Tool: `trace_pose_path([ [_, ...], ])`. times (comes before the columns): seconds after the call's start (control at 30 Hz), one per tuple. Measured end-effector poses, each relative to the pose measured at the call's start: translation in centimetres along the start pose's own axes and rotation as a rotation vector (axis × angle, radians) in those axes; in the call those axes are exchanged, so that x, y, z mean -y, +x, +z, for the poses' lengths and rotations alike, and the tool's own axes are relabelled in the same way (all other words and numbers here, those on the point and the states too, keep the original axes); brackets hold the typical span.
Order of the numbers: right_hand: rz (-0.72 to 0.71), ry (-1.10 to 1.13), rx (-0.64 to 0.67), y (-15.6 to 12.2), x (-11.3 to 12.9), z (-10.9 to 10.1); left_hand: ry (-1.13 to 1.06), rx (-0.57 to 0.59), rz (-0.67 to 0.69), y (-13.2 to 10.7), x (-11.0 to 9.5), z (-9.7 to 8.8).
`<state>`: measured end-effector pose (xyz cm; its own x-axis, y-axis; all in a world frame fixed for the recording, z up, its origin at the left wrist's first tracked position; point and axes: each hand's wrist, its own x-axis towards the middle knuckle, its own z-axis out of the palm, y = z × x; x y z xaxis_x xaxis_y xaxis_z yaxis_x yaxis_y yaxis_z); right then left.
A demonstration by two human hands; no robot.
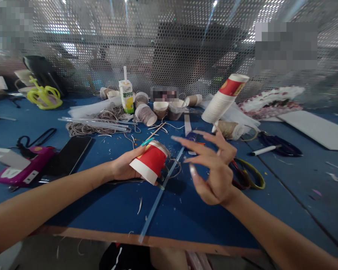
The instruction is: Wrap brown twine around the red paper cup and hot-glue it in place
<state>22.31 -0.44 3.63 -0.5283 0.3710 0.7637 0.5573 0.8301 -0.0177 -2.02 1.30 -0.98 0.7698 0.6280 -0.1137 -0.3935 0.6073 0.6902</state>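
Observation:
My left hand [125, 167] is wrapped round a red and white paper cup [150, 161], holding it tilted just above the blue table [107, 204]. The cup's rim carries a band of brownish twine. My right hand [214, 167] hovers just right of the cup with fingers spread apart and nothing in them. A long clear glue stick [160, 193] lies on the table under the cup, running toward the near edge. Scissors with dark and yellow handles [248, 174] lie right of my right hand.
At the back stand a tilted stack of paper cups [224, 99], several twine-wrapped cups [146, 112], a drink carton with a straw [126, 95] and a coil of twine [92, 123]. A black phone [67, 155] and a pink case [25, 168] lie left. A white marker [263, 150] lies right. A perforated metal screen closes the back.

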Motion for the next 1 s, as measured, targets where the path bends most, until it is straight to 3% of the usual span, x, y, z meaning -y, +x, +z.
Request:
trace_pose_path([
  [0.1, -0.165, -0.048, 0.03, 0.3, 0.6, 0.0, -0.011, 0.012, 0.01, 0.1, 0.1, 0.0],
  [0.27, -0.163, -0.073, 0.087, 0.3, 0.9, 0.4, -0.038, 0.007, 0.005, 0.0, 0.3, -0.2],
  [0.57, -0.258, -0.203, 0.048, 0.8, 0.6, -0.3, -0.057, 0.063, 0.005, 0.0, 0.2, -0.3],
  [0.87, -0.243, 0.006, 0.067, 0.2, 0.4, -0.9, -0.062, 0.067, 0.015, -0.1, 0.0, -0.4],
  [1.0, -0.242, 0.015, -0.018, -0.2, 0.2, -0.9, -0.062, 0.068, 0.022, 0.0, 0.0, -0.1],
])
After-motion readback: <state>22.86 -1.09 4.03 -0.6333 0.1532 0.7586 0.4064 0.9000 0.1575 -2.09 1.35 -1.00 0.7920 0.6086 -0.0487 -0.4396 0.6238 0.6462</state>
